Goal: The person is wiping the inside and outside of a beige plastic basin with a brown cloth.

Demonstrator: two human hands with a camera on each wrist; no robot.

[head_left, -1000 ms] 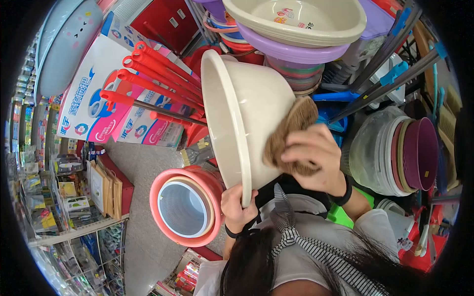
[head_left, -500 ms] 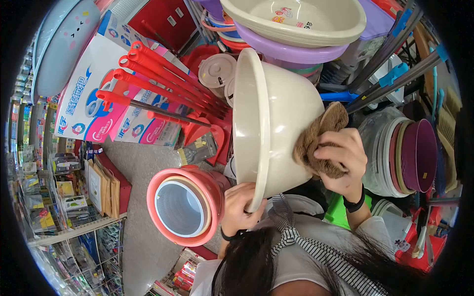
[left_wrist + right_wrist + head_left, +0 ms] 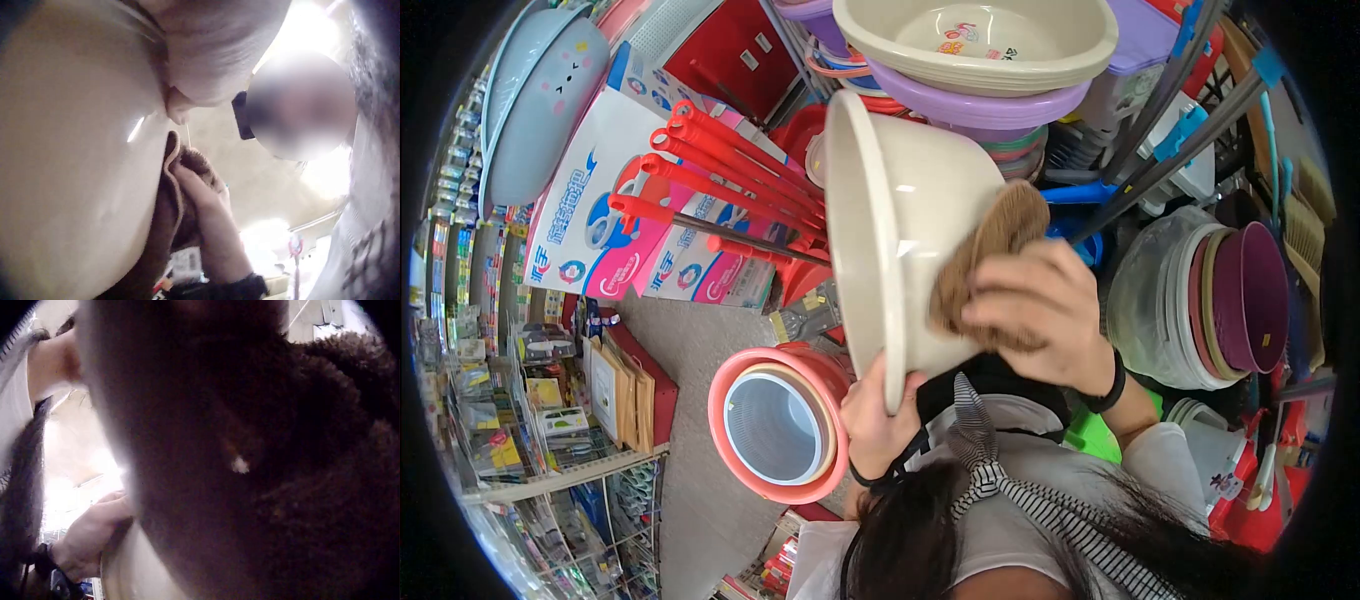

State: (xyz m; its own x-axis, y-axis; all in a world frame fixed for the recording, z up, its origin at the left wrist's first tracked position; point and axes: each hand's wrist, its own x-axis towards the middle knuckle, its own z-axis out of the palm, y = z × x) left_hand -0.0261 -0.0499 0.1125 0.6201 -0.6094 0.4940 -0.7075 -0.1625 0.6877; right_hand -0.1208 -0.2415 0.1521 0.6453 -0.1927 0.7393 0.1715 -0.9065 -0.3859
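A cream plastic basin (image 3: 925, 170) is held tilted on its side in front of the chest, its mouth facing left in the head view. My left hand (image 3: 880, 415) grips the lower part of its rim, thumb on the outside. A brown fluffy cloth (image 3: 1000, 250) lies against the outer wall toward the base, and my right hand (image 3: 1040, 310) holds it there with bent fingers. In the left wrist view the cloth (image 3: 175, 206) bunches around the right hand's fingers beside the basin wall (image 3: 75, 150). Dark cloth fills most of the right wrist view.
Nested pink and blue buckets (image 3: 775, 425) stand on the floor at left. Red-handled poles (image 3: 730, 170) lean before printed boxes (image 3: 590, 215). Stacked basins (image 3: 990, 75) rise behind, stacked tubs (image 3: 1250, 300) stand at right, and a shelf rack (image 3: 560, 480) runs along the left.
The basin swung right with both hands half a second ago, then came back left. The cloth remains against its outer wall, and the right hand looks blurred now.
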